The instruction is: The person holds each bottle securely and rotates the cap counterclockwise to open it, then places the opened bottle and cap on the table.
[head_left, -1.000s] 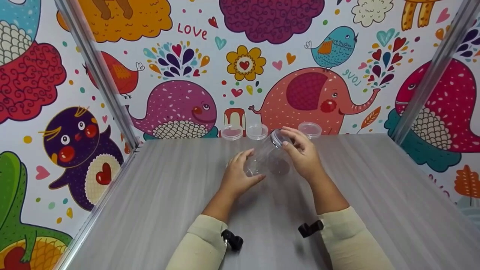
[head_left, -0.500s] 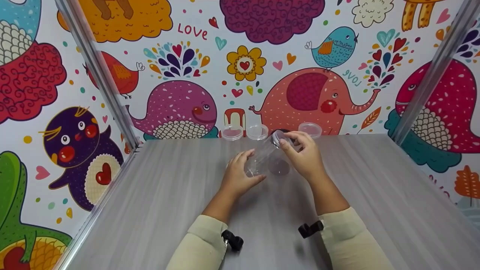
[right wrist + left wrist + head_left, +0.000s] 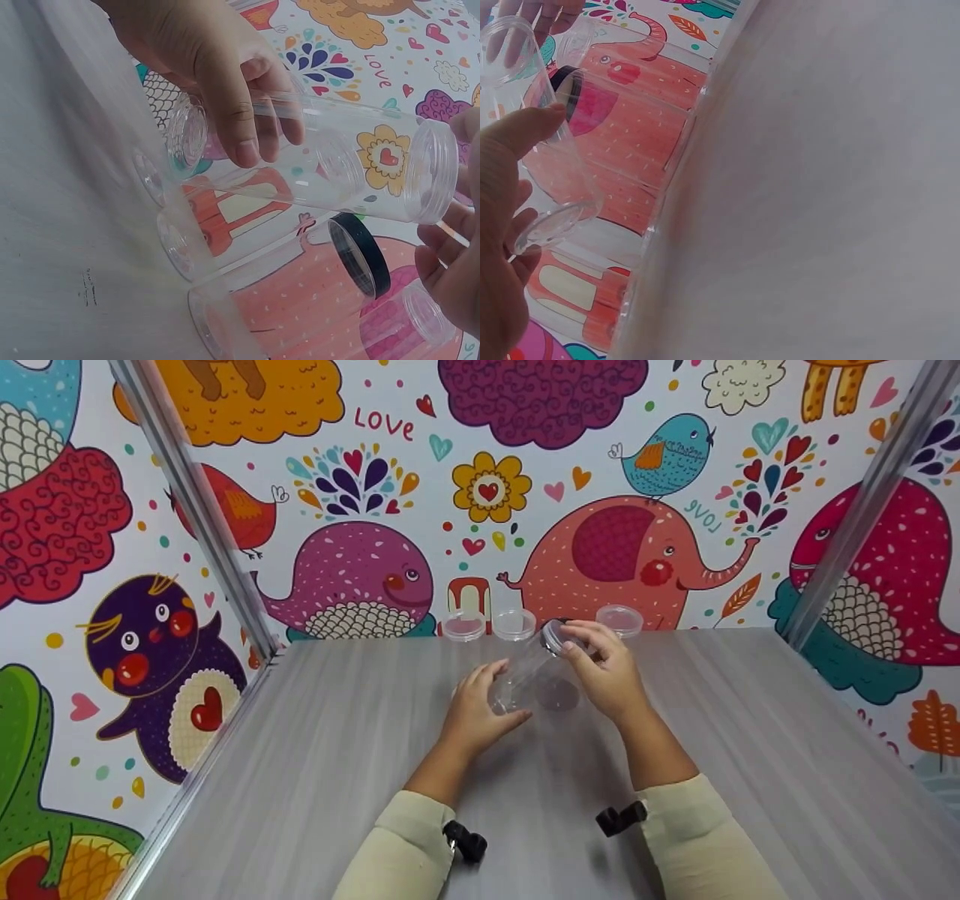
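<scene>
A clear plastic jar (image 3: 525, 679) is held tilted between the two hands, its mouth end up and to the right. My left hand (image 3: 480, 709) grips the jar near its base, thumb on the near side and fingers on the far side. At the other end my right hand (image 3: 611, 675) grips the ringed mouth end (image 3: 439, 172) between thumb and fingers. The left wrist view shows the left thumb (image 3: 536, 126) lying along the jar wall. In the right wrist view, the right fingers (image 3: 442, 251) curl at the rim.
Just behind the held jar stands another clear jar with a black lid (image 3: 379, 255). More clear jars (image 3: 464, 627), (image 3: 514, 625) and a clear jar (image 3: 619, 619) stand along the back of the grey table (image 3: 337, 735). A cartoon-printed wall (image 3: 360, 577) and metal posts (image 3: 195, 502) enclose it.
The right hand shifted slightly down at the mouth end half a second ago and is now back up a little. The left hand and the jar have stayed in place.
</scene>
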`<state>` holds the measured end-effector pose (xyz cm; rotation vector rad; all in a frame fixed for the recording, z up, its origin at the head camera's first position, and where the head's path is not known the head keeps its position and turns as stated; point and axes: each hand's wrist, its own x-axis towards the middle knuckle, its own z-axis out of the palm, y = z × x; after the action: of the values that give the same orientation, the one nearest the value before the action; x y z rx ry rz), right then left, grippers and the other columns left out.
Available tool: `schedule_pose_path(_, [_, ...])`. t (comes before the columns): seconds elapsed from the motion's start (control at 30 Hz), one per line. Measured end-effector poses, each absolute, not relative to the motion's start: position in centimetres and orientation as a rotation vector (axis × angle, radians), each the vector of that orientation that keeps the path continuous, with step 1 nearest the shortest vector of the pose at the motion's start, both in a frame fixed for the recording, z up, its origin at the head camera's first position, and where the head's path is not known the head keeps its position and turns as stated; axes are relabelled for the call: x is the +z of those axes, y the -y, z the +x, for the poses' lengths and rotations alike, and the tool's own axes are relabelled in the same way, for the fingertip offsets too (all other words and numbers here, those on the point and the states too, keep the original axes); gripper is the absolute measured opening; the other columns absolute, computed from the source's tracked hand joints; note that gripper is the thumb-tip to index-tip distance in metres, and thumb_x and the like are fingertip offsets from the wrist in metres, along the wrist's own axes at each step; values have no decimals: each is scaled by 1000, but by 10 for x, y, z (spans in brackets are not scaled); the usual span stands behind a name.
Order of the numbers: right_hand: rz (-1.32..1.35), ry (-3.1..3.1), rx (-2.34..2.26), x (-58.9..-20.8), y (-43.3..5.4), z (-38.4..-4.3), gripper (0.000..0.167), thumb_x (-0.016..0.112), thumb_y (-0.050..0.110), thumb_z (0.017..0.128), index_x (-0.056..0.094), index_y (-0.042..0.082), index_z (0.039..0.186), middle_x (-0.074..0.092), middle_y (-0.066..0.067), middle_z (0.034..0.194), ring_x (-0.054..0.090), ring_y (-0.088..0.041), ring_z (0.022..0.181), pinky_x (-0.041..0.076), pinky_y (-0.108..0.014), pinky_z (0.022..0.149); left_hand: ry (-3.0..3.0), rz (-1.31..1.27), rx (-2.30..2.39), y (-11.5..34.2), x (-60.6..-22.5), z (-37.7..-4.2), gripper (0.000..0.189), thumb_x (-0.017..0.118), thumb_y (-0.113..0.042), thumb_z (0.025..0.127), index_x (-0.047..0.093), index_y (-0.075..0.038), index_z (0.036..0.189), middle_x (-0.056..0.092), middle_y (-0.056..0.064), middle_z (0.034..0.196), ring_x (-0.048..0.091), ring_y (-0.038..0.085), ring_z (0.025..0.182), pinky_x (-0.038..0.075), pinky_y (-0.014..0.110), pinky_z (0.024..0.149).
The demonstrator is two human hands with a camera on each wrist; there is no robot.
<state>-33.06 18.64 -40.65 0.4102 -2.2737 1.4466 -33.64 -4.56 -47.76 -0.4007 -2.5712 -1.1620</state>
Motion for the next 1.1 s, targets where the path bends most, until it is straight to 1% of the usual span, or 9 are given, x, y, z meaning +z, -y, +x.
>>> schedule_pose_path(0.13, [510,2223,1547,-407,-186,-331,36,56,12,105,74,17,136,63,-2,150,55,-22,138,52,-45,114,2580,-379,-1185,45,-478,-336,89,94,-49,77,54,-28,154,60,1,155,57,25,143,49,59,120])
schedule_pose_path(0.2, [553,2191,1588,-407,-186,-331,41,51,5,104,74,15,136,63,-4,151,52,-22,145,47,-46,119,2582,-372,-1194,45,-477,-336,90,94,-49,77,53,-27,154,60,1,154,57,25,143,49,60,120])
schedule_pose_path(0.4, [595,2131,1637,-408,-184,-332,47,43,-2,101,76,11,133,64,-5,151,52,-21,146,44,-35,119,2585,-369,-1197,45,-478,-336,90,94,-49,77,53,-27,154,61,2,154,57,26,141,49,61,119])
schedule_pose_path(0.57, [604,2120,1648,-408,-184,-332,47,40,-1,103,75,11,132,63,-6,153,52,-24,147,43,-47,123,2575,-366,-1208,45,-479,-336,90,94,-48,76,54,-27,154,62,1,153,58,26,139,49,61,118])
schedule_pose_path(0.67, [570,2139,1615,-408,-185,-332,42,45,5,106,74,12,135,62,-5,154,52,-23,147,44,-50,124,2564,-365,-1221,45,-479,-336,89,94,-47,77,54,-27,153,62,0,152,58,25,140,49,60,119])
schedule_pose_path(0.77, [492,2188,1520,-408,-186,-333,35,56,18,107,71,15,138,61,-4,153,55,-23,141,50,-44,114,2563,-361,-1230,45,-478,-337,88,94,-47,77,54,-28,153,61,-1,153,57,25,141,49,60,119])
schedule_pose_path(0.9, [365,2281,1392,-407,-187,-333,44,69,38,102,68,17,141,62,-8,142,56,-26,123,51,-38,94,2582,-362,-1201,44,-477,-336,88,95,-46,76,54,-31,153,59,-2,156,56,24,145,49,59,120])
schedule_pose_path(1.03, [263,2363,1350,-406,-186,-333,53,75,49,97,68,16,138,62,-13,128,55,-28,112,53,-39,92,2589,-378,-1162,44,-477,-335,88,94,-48,76,55,-31,153,59,-3,157,54,23,147,46,60,122])
schedule_pose_path(1.1, [236,2389,1346,-405,-185,-332,55,75,52,96,68,16,137,62,-13,127,55,-28,110,56,-42,93,2585,-383,-1157,43,-478,-335,88,94,-48,76,55,-31,153,59,-3,157,54,23,147,45,60,122])
